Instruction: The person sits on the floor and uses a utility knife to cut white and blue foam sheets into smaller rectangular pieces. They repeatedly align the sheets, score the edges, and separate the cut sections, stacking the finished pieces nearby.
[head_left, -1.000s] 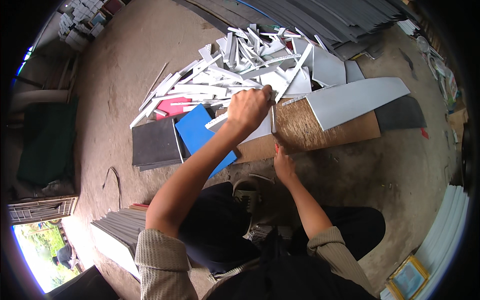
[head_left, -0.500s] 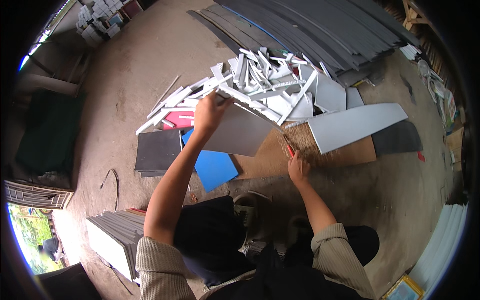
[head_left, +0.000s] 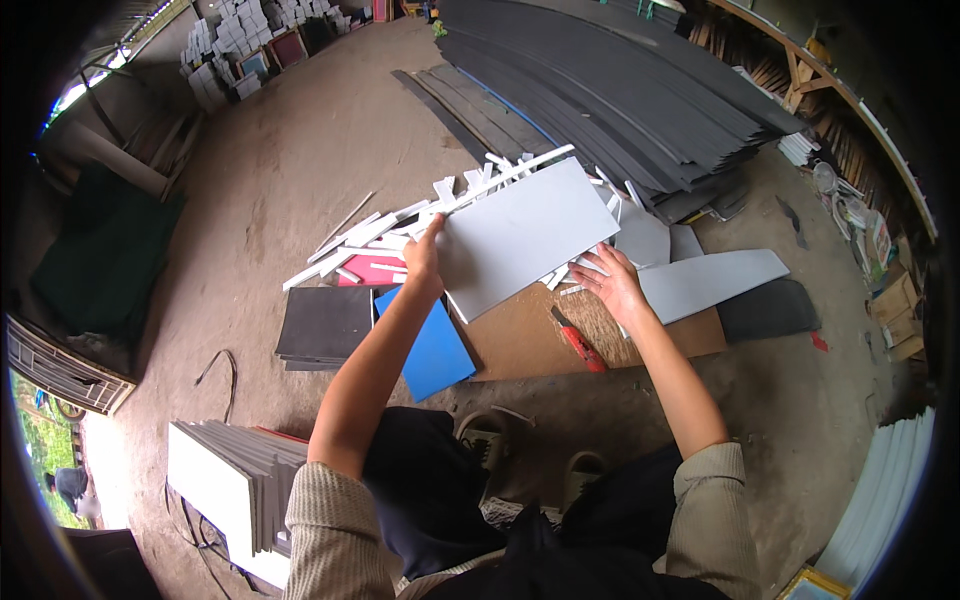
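A light grey rectangular foam-like sheet (head_left: 530, 235) is held up, tilted, above a heap of offcuts. My left hand (head_left: 424, 258) grips its left edge, thumb on the upper face. Fingers spread and palm up, my right hand (head_left: 612, 285) is at the sheet's lower right edge; fingertips seem to touch it. On the scuffed brown board (head_left: 510, 345) below lies a red utility knife (head_left: 580, 345), its tip toward the sheet. White strip offcuts (head_left: 370, 240) are piled behind and left of the sheet.
A blue sheet (head_left: 425, 345) and dark sheets (head_left: 325, 322) lie left of the board; a pale curved-edge piece (head_left: 710, 285) lies right. Long dark sheets (head_left: 620, 90) are stacked at the back. A stack of panels (head_left: 215, 490) stands near left, white sheets (head_left: 880, 510) near right.
My right hand has let go of the red knife, which now lies on the brown board, and has opened by the sheet. The sheet has swung rightward, its broad face turned up.
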